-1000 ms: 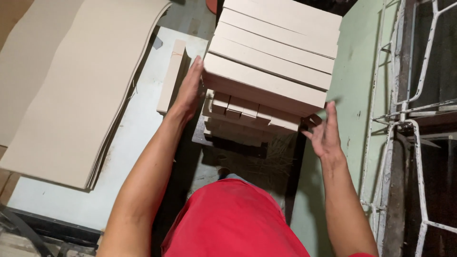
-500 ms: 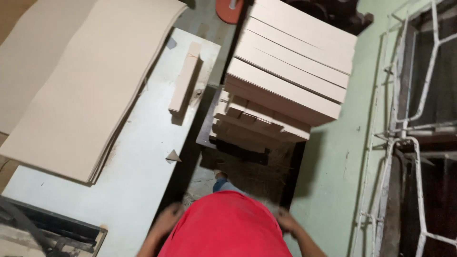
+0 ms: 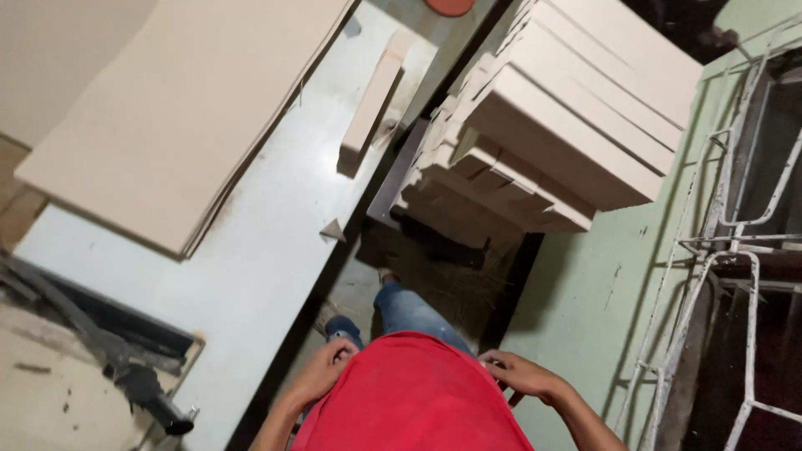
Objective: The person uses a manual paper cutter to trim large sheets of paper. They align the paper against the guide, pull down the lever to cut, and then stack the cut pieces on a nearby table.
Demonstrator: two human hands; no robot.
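Fingers of left hand (image 3: pixel 324 372) and right hand (image 3: pixel 520 373) curl loosely at the red shirt (image 3: pixel 413 397) hem, holding nothing. Stacked cardboard bundles (image 3: pixel 551 134) beyond the bench (image 3: pixel 251 250) edge: probably heavy, stiff; grip opposite ends.

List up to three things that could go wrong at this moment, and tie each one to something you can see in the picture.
1. The stack of pale boards overhangs the smaller bundles beneath it, and neither the left hand nor the right hand steadies it, so it might tip.
2. The loose narrow strip lies close to the table edge and could be knocked off.
3. The large sheets jut past the table's side and may slide.
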